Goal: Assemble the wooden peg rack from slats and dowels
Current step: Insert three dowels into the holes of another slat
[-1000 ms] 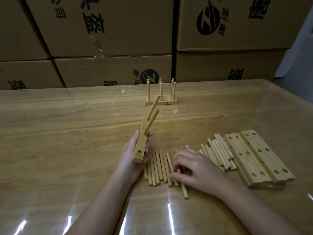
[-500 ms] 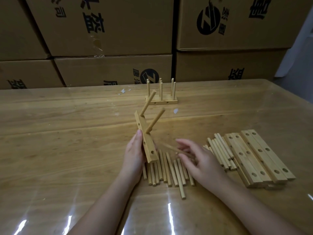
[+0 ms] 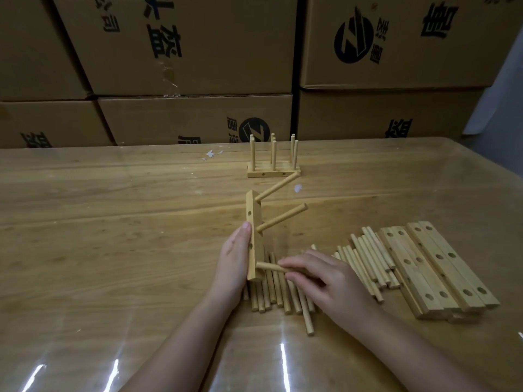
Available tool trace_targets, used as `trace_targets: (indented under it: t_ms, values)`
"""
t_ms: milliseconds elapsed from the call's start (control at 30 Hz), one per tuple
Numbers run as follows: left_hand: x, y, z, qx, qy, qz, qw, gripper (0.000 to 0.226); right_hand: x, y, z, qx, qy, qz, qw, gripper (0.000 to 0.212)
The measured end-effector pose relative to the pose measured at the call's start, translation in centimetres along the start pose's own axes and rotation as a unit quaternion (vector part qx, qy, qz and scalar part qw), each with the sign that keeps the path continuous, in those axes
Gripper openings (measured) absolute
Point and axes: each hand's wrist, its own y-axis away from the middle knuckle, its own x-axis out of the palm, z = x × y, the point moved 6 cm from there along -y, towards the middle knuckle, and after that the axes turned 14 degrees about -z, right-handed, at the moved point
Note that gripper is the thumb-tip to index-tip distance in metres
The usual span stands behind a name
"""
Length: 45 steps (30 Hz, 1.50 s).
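Observation:
My left hand [image 3: 233,260] grips a wooden slat [image 3: 254,222] held nearly on end above the table. Two dowels stick out of the slat's right face, an upper dowel [image 3: 277,187] and a middle dowel [image 3: 281,220]. My right hand [image 3: 319,278] pinches a third dowel [image 3: 268,266], whose left end is at the slat's lowest hole. Under both hands lies a row of loose dowels [image 3: 283,301]. More loose dowels [image 3: 368,256] lie to the right, next to a stack of drilled slats [image 3: 435,267].
A finished peg rack [image 3: 273,162] with several upright dowels stands further back on the glossy wooden table [image 3: 113,222]. Stacked cardboard boxes [image 3: 192,52] form a wall behind the table. A small white scrap [image 3: 297,188] lies by the rack.
My left hand turned the slat more upright. My right hand picked a dowel from the loose row and brought it to the slat's lowest hole.

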Motion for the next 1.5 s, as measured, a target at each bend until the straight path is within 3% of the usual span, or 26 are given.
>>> trace_targets:
  t_ms: [200,667,1500]
  values:
    - [-0.2,-0.2,0.1,-0.017,0.038,-0.011,0.999,0.038,0.3,-0.1,-0.3,0.026,0.012,0.018,0.999,0.028]
    - [0.3,0.1,0.5,-0.023,0.037,0.021,0.999,0.027,0.2,-0.3,0.6,-0.046,0.118,0.031,0.991,0.024]
    - [0.2,0.8,-0.6,0.032,-0.012,0.014,0.999,0.035,0.9,0.0,0.3,0.041,0.075,0.027,0.996,0.019]
